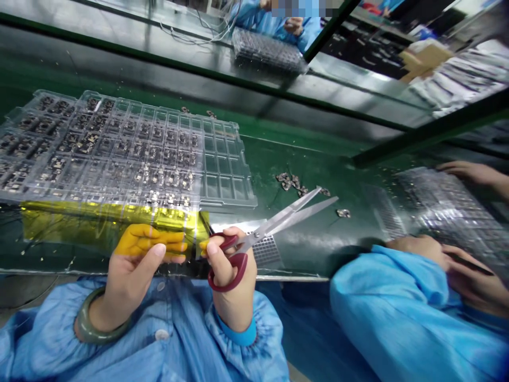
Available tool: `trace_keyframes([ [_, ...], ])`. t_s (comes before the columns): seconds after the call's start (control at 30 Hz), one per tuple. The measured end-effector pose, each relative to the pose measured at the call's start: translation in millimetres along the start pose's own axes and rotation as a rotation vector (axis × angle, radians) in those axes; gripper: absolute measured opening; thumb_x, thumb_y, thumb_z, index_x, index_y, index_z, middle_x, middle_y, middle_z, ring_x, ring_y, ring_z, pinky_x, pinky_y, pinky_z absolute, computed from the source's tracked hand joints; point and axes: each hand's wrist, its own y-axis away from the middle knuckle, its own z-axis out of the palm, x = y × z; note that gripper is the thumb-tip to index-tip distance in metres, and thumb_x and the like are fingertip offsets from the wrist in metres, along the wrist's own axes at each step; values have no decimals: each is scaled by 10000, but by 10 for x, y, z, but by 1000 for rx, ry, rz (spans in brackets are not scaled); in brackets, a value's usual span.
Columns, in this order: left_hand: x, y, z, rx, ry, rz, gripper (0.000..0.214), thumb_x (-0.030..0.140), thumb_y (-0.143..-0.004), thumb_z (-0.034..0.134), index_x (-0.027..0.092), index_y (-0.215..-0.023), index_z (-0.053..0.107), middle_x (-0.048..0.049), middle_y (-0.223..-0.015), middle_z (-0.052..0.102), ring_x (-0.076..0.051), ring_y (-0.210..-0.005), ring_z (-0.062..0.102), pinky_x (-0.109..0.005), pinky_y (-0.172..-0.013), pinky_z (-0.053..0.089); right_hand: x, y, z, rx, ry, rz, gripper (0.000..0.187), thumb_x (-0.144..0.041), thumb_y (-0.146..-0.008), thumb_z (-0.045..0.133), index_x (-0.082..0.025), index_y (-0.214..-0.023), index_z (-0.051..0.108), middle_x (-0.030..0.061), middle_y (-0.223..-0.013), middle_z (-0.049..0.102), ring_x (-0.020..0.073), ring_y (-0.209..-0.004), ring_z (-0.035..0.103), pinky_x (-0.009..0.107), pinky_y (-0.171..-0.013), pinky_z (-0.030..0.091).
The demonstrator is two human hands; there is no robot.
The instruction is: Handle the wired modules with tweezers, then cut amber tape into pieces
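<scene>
Blue smock cuffs closest to lens; pale green bangle (85, 323) on left wrist.

Left hand (133, 270): thumb in front, fingers (137, 239) behind, closed in a pinch on the yellow translucent film strip (99, 223). Fingers show yellow through it. The strip runs out leftward, stretched along the near edge of the clear plastic cell tray (222, 178), held just above the green worktop (318, 244). Tray cells mostly filled with small dark parts; right-hand columns bare.

Right hand (228, 276): fingers closed through the loops of the red-handled steel scissors (278, 220), thumb tip up against the strip's right end. Blades parted a little, pointing right and away from the film, not on it.

Handling, my judgement:
- Keep the film taut between both hands; slack film folds and sticks to itself.
- Turn the blades square to the strip before closing them.
- Cut well clear of the left fingertips behind the film.
- Keep the tips above the tray so no parts get knocked.

Further right: loose small metal parts (294, 183) on the worktop. A co-worker's blue sleeve (382, 297) and hands over a second tray (445, 212), apart from this work.
</scene>
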Motion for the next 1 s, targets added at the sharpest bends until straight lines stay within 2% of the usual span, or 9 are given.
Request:
trace_keyframes([
  [0.13,-19,-16,-39,-32,-2,-8,179,238,-853,686,197,-965,552,-50,-885,783,-220,-798,761,-327,-686,651,5,6,-1,13,22,-1,256,-257,-834,693,-223,-1021,522,-44,-721,652,123,-616,597,246,-611,492],
  [0.3,-24,-8,-44,3,2,-9,199,247,-824,711,195,-949,566,-56,-886,781,-243,-844,757,-342,-678,656,14,-10,-2,16,58,-3,252,-287,-835,688,-224,-1010,518,-36,-728,668,133,-617,616,253,-606,501],
  [0.47,-52,3,-47,71,-84,22,163,264,-817,725,176,-903,618,-61,-884,780,-222,-789,761,-313,-685,653,-16,45,-122,-51,29,-41,360,-513,-865,646,-216,-1025,520,-17,-646,649,154,-555,585,275,-565,478],
  [0.53,-65,-5,-55,115,-99,31,162,256,-809,734,169,-894,626,-57,-872,781,-217,-759,761,-312,-687,652,-87,99,-232,-157,0,-10,494,-642,-826,618,-205,-1041,537,-2,-610,626,161,-515,535,279,-519,433],
  [0.6,-68,-17,-60,136,-87,29,164,249,-803,740,174,-884,618,-40,-845,780,-211,-734,761,-313,-681,652,-184,147,-357,-329,-14,77,617,-739,-736,636,-202,-1029,550,8,-594,611,155,-491,484,280,-495,387],
  [0.7,-49,-36,-55,143,-53,16,170,253,-810,736,181,-894,607,-28,-853,780,-201,-737,761,-305,-676,649,-317,184,-509,-637,27,288,671,-790,-679,641,-201,-989,552,4,-582,584,129,-467,426,266,-474,342],
  [0.77,-25,-46,-43,157,-33,2,184,272,-805,740,174,-905,620,-42,-866,782,-202,-745,760,-292,-659,646,-357,189,-565,-782,47,411,671,-790,-674,644,-197,-973,547,-3,-583,569,111,-460,406,248,-459,321],
  [0.87,21,-56,-8,187,2,-31,217,287,-768,769,157,-897,651,-61,-846,783,-200,-732,756,-264,-619,638,-340,190,-588,-844,11,498,666,-766,-653,686,-192,-958,542,-18,-579,555,91,-452,404,221,-443,295],
  [1.0,84,-52,53,234,52,-5,169,267,-758,759,155,-848,671,-49,-797,780,-188,-686,746,-262,-584,635,-297,192,-582,-854,32,513,640,-740,-675,691,-178,-951,560,-23,-578,558,92,-454,436,211,-430,288],
])
